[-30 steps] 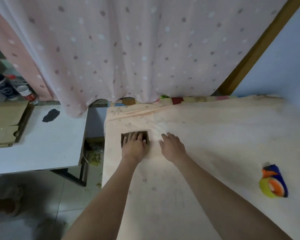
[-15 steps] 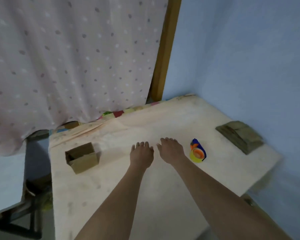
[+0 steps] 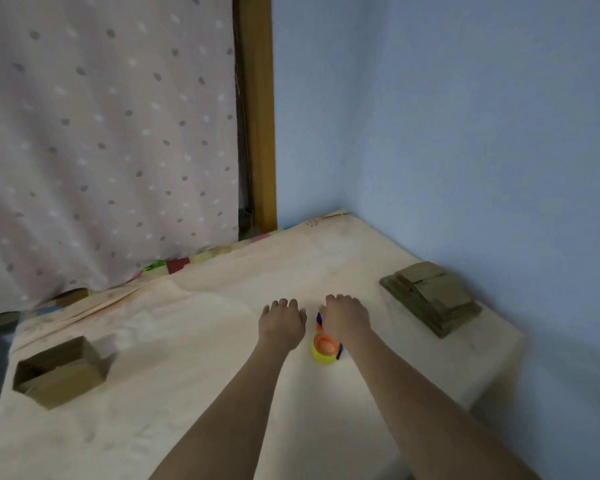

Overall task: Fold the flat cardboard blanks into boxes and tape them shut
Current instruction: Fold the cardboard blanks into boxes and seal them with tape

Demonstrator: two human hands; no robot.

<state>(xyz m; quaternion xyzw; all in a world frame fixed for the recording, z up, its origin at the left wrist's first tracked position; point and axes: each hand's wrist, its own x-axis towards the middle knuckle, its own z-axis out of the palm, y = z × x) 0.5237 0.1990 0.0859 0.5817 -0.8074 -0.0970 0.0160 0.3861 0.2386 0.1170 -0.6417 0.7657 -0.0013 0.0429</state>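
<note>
One brown cardboard box point(image 3: 60, 371) stood folded – my right hand point(image 3: 346, 318) hovered over the yellow-and-orange tape dispenser point(image 3: 324, 348), grip unclear, left hand point(image 3: 282, 322) relaxed – grasping it seemed next.

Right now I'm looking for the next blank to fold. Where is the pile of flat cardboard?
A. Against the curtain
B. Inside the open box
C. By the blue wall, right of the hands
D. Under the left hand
C: the flat cardboard pile lies beside the blue wall, right of the right hand.
</note>
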